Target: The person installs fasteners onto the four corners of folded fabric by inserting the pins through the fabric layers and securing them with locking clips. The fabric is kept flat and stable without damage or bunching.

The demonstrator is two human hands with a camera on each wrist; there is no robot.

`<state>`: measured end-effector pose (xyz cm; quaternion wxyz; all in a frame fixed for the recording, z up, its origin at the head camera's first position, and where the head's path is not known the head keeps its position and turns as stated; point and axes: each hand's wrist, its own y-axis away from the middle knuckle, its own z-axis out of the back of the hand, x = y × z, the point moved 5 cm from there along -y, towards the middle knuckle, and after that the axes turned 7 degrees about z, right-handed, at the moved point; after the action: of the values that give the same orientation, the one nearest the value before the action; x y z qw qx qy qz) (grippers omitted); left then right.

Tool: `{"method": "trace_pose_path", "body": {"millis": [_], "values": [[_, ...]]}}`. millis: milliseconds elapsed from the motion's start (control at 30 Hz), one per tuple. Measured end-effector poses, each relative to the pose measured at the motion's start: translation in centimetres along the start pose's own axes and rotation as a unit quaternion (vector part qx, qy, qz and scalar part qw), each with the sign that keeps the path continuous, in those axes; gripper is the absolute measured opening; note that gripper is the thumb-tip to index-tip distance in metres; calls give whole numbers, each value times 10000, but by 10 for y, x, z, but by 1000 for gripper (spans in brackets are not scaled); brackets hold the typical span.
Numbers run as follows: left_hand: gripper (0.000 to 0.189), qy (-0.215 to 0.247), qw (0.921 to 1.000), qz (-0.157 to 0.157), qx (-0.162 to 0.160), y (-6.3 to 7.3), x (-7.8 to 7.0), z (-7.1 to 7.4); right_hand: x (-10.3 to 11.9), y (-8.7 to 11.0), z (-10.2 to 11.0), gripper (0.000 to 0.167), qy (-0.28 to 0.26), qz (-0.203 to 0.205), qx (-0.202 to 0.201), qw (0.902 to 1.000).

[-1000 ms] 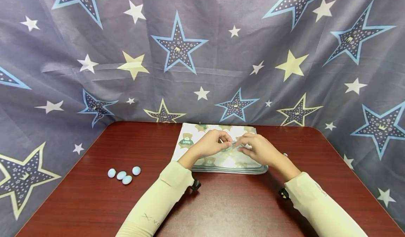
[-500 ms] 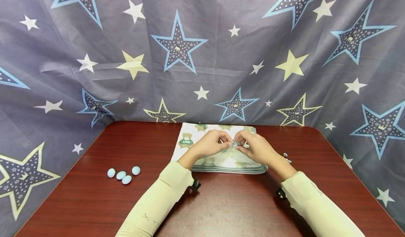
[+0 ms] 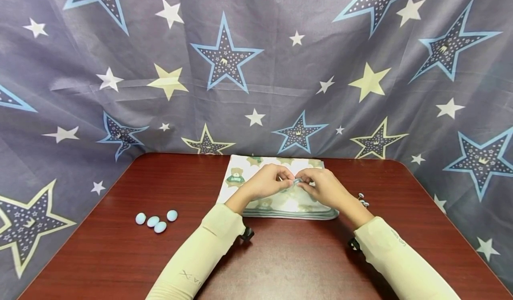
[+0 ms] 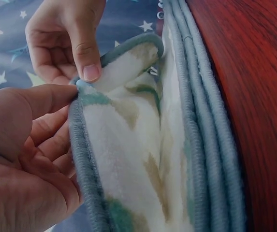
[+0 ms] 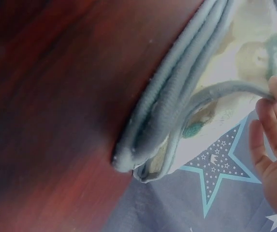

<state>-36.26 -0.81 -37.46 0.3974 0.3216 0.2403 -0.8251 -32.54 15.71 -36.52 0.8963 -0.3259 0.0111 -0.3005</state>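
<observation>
Progress: the folded blanket [image 3: 284, 202] lies as a layered stack toward the far side of the bench [image 3: 280, 255], so the folding looks done. Its top layer is lifted at one edge; judged about midway. Your left hand [image 3: 269, 181] pinches the raised binding [image 4: 86, 179] between thumb and fingers; your right hand [image 3: 325, 188] pinches it just beside. A pale-blue bit [image 3: 297, 181] shows between your fingertips; cannot tell whether it is cloth or a separate part. Apparently left: the work at this edge, plus four blue ovals [image 3: 153, 221] well to the left and a few small stemmed pieces [image 3: 362, 202] right of the blanket, all loose on the bench.

Materials: blanket face soft-looking, off-white, printed in brown and green; binding grey-blue, ribbed, thick, rounded, curving where lifted. Ovals smooth, egg-like. Bench red-brown, wood-grained, faintly glossy.
</observation>
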Motion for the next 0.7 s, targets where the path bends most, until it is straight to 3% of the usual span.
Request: {"method": "trace_pose_path", "body": {"millis": [400, 700], "values": [[5, 105, 9999, 45, 18, 1, 0, 4, -2, 1, 1, 18, 407, 2, -6, 9992], [5, -19, 9999, -73, 115, -1, -1, 2, -5, 1, 5, 19, 279, 512, 53, 9983]]}}
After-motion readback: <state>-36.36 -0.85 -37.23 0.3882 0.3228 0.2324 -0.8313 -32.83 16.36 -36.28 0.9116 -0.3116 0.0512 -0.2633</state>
